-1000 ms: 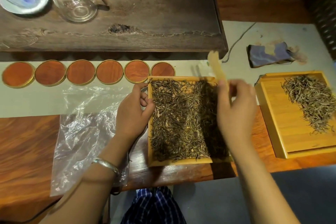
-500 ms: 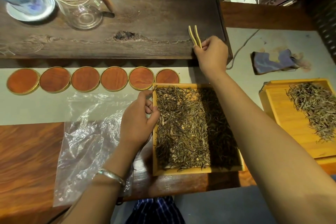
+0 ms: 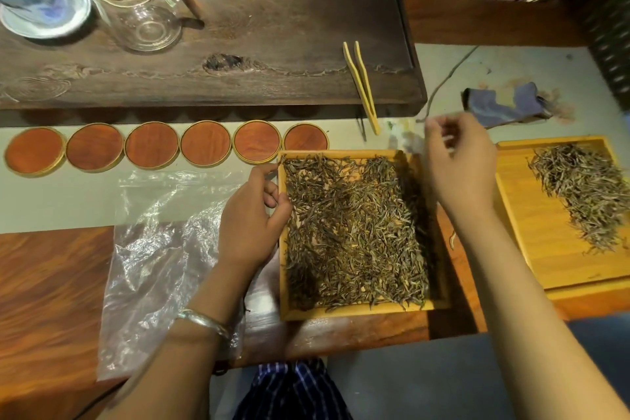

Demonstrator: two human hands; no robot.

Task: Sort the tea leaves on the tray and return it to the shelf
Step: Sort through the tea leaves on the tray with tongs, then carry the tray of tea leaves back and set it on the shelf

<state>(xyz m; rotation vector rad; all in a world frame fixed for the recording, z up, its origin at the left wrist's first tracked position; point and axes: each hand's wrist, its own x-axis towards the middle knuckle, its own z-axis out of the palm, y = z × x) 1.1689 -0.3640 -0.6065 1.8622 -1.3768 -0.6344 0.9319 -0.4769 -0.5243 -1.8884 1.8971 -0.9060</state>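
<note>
I'm seeing the tray [image 3: 358,312] sitting on the tabletop [image 3: 51,276], loaded with loose, light tea leaves [image 3: 351,235]. Left hand [image 3: 250,215] is gripping its left rim; right hand [image 3: 458,164] is hovering, fingers loosely curled, empty. Lift level, both rims.

No readable text, label or number anywhere.

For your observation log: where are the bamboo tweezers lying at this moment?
In the head view, the bamboo tweezers lie on the right end of the dark wooden tea board, their joined end overhanging its near edge, just beyond the right hand.
</note>
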